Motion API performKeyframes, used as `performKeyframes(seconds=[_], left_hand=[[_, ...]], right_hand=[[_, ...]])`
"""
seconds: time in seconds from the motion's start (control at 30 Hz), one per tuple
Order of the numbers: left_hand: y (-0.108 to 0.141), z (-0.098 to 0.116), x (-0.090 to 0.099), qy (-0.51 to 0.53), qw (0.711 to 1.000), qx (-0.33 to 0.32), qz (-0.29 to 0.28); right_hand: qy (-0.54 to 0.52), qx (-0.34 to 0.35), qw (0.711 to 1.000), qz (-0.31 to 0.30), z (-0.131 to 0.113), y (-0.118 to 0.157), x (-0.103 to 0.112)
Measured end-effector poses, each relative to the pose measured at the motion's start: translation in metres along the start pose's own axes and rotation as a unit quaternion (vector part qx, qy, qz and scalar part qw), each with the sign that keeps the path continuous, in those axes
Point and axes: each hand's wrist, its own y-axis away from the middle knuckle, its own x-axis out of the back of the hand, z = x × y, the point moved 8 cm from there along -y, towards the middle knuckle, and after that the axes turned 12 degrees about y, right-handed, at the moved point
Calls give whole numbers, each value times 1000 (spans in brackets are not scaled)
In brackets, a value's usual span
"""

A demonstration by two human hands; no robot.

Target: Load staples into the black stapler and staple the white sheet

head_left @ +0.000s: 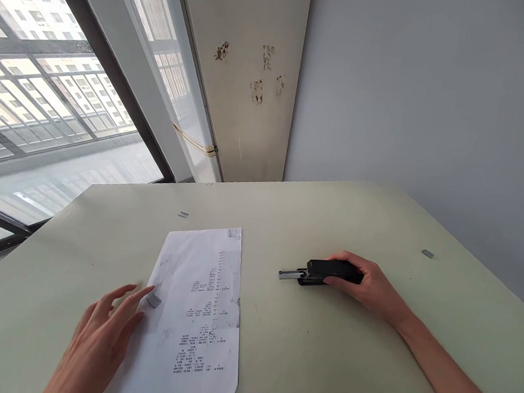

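Backed by a grey-blue wall (407,99), a beige panel (244,123) with brown patches and bright windows (72,81) at the left, reaches over a pale green desk (313,356) with two bare hands. Extends the right arm from the lower right, with the right hand (361,282) laid over the rear of a black stapler (317,268). Closes the right fingers narrowly around the stapler's body, thumb along the near side, index finger across the far side. Points the stapler leftward, toward but apart from a printed paper (211,313), with a metal magazine (289,275) jutting from its front end, contents too small to make out. Brings the left hand (102,329) in from the lower left, palm down, at the paper's left edge. Holds the left fingers bent and slightly parted, index finger stretched forward, thumb set apart below. Shows a small grey strip (153,300) lying on the paper just beside the left index fingertip and thumb; contact impossible to tell. Shows also thin grey pieces (183,214) on the desk near the paper's far edge, and a grey piece (427,253) well to the right of the stapler.
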Motion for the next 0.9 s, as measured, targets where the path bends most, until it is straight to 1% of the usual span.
performKeyframes(seconds=[0.13,0.23,0.3,0.37,0.47,0.6,0.67,0.73,0.8,0.83,0.9], left_hand=[[-1,-5,-3,-11,998,-46,-27],[-2,-2,-2,-2,999,-44,-16],[-2,1,-2,6,1000,-29,-4],[-3,4,-4,7,1000,-30,-8],[-6,11,-8,-2,998,-63,-27],[-11,20,-4,12,996,-90,-7],[-12,23,-3,41,997,-70,0],[-11,23,-4,81,997,-19,3],[-10,28,-7,132,991,34,4],[-10,35,-8,163,985,50,5],[-9,55,-14,235,969,74,-8]], right_hand=[[4,0,1000,-5,-1,0,0],[8,-2,1000,-6,2,-1,0],[8,-3,1000,-8,5,-2,-1],[7,-3,1000,-8,7,-4,-2],[7,-4,1000,-5,8,-4,-2],[4,-10,1000,-10,7,-4,-2],[5,-13,1000,-14,8,-4,-2],[4,-13,1000,-19,8,-4,-3],[2,-13,1000,-20,8,-4,-3],[2,-13,1000,-20,8,-4,-3],[1,-15,1000,-19,7,-4,-3]])
